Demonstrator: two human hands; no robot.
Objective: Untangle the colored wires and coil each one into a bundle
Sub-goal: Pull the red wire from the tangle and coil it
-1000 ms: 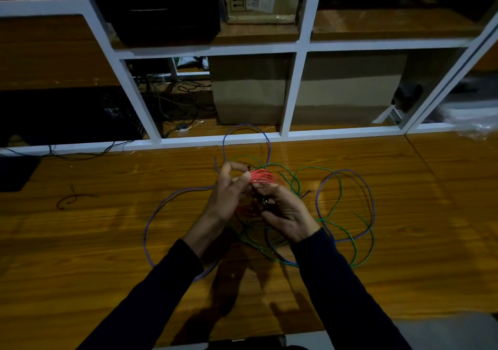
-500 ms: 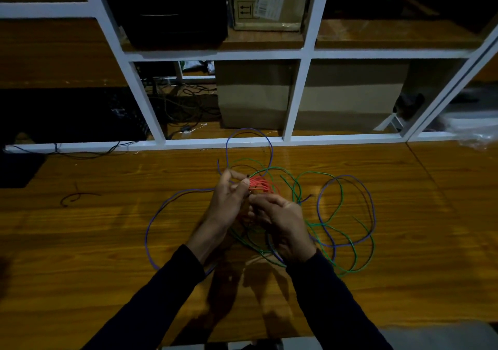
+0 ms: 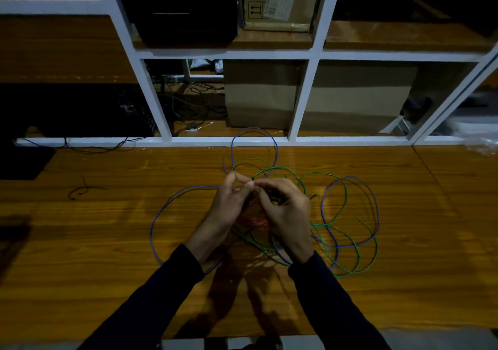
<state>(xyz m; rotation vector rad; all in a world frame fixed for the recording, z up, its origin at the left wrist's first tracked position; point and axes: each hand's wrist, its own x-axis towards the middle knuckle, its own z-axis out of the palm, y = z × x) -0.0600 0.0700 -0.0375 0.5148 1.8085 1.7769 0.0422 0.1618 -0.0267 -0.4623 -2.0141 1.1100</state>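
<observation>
My left hand [image 3: 231, 201] and my right hand [image 3: 287, 209] are held close together above the tangle, fingertips pinched on a thin dark wire end. Under the palms, between my wrists, part of the red wire bundle [image 3: 254, 223] shows; the rest is hidden by my hands. The purple wire [image 3: 159, 215] lies in big loose loops on the wooden table [image 3: 107, 242], to the left, the far side and the right. Crossing the purple loops on the right, the green wire [image 3: 346, 201] also runs under my right hand.
A white shelf frame [image 3: 229, 141] borders the table's far side, with cardboard boxes [image 3: 258, 93] and black cables behind it. A small dark wire scrap [image 3: 83, 189] lies at the left. A black pad [image 3: 21, 161] sits at the far left. The table's front edge is near my elbows.
The red bundle has dropped from my fingertips to below my palms. Both hands have closed together and their fingertips now pinch a wire end. The view has tilted down slightly.
</observation>
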